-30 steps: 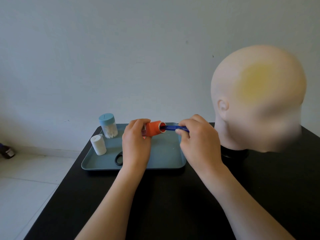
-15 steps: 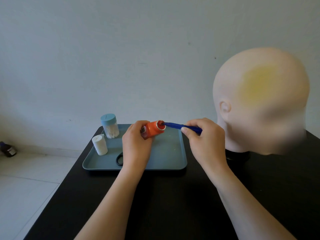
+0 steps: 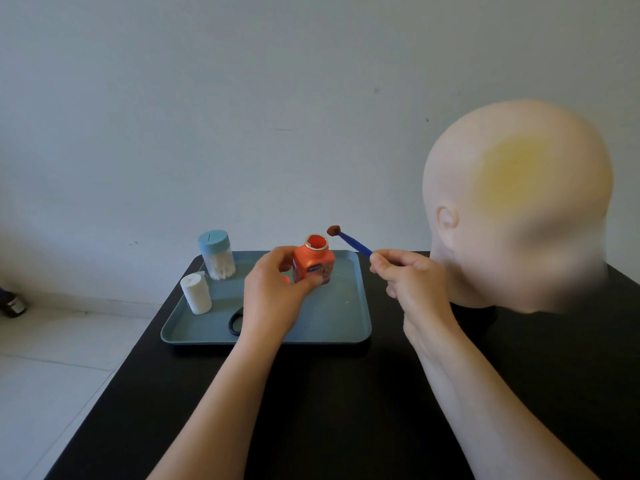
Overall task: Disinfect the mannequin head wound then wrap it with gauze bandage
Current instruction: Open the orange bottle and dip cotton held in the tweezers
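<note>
The left hand (image 3: 273,299) grips the open orange bottle (image 3: 313,261) above the tray (image 3: 346,327), the right hand (image 3: 408,278) pinches a blue stick (image 3: 355,243) whose wet swab (image 3: 333,231) may drip before reaching the yellow wound (image 3: 512,171) on the mannequin head (image 3: 519,202), well apart.

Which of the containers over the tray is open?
The orange bottle in the left hand: its mouth is uncapped, while the cotton swab jar keeps its blue lid on.

We cannot read the orange bottle's (image 3: 313,263) label behind the left hand (image 3: 273,296). That hand hides most of the black scissors (image 3: 235,322); a dark bottle (image 3: 12,304) is cut off at the left edge.
</note>
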Available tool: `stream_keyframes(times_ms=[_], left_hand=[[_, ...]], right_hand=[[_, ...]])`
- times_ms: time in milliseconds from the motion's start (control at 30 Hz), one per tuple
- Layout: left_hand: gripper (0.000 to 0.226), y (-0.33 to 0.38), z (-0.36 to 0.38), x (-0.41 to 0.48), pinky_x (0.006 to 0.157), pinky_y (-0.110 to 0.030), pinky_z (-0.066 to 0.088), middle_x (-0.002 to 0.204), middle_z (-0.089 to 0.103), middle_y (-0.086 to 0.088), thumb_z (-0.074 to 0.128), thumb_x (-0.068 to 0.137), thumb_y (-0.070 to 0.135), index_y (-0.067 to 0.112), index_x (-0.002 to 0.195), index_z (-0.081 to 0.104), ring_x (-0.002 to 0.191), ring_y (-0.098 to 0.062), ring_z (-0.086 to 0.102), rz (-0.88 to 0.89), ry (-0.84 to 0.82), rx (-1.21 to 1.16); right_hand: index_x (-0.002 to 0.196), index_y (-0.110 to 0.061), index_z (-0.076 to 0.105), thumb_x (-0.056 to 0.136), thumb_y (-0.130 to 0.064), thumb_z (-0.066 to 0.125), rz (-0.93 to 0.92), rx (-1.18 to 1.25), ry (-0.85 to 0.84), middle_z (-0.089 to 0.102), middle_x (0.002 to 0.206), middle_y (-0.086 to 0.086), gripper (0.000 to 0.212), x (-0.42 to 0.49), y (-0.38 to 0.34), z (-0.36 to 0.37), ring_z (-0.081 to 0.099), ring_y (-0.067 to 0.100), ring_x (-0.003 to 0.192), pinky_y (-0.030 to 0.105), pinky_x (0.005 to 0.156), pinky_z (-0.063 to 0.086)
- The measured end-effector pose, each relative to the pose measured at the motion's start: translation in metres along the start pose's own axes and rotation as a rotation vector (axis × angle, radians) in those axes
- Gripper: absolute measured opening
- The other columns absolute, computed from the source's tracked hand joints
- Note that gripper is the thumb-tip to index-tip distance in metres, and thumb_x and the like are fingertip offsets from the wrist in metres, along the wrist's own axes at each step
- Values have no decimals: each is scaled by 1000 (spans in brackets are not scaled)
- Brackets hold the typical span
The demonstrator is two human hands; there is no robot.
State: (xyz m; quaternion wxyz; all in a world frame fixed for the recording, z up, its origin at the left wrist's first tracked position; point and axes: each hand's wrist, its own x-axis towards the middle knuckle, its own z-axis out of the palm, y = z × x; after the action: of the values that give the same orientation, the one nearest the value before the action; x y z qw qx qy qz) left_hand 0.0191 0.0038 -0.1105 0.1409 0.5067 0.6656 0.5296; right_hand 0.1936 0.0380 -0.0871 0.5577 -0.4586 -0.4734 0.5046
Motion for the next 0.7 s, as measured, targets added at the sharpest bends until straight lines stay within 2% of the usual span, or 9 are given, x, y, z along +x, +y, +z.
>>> stream_keyframes(times_ms=[100,167,300,500,700], left_hand=[[44,3,-1,-2,68,-15,41,90,64,16,85,67,27,32,103,60,88,0,59,-19,-40,14],[43,3,-1,-2,64,-15,39,88,64,16,85,67,27,34,100,58,83,-1,59,-33,-77,27],[41,1,1,-3,66,-20,44,90,65,12,84,68,27,27,101,59,84,-5,61,-57,-142,91],[36,-1,2,-5,61,-20,40,83,63,12,83,68,27,27,92,56,80,-5,58,-61,-157,189],[38,-2,3,-5,60,-18,39,83,63,12,84,64,30,25,91,57,77,-1,57,-72,-197,222]], right_hand=[[77,-14,75,81,-8,72,65,32,-2,68,72,2,7,1,2,2,39,7,50,21,53,35],[77,-14,74,81,-8,72,85,44,2,67,70,3,8,1,4,2,35,10,50,23,51,33],[77,-14,74,82,-10,72,111,60,13,68,71,3,6,3,8,2,35,11,50,23,49,33],[76,-17,73,83,-11,71,130,60,26,68,75,5,9,6,11,1,36,10,50,21,48,34],[77,-17,72,84,-11,71,147,74,19,68,73,4,9,6,12,1,37,9,49,19,46,34]])
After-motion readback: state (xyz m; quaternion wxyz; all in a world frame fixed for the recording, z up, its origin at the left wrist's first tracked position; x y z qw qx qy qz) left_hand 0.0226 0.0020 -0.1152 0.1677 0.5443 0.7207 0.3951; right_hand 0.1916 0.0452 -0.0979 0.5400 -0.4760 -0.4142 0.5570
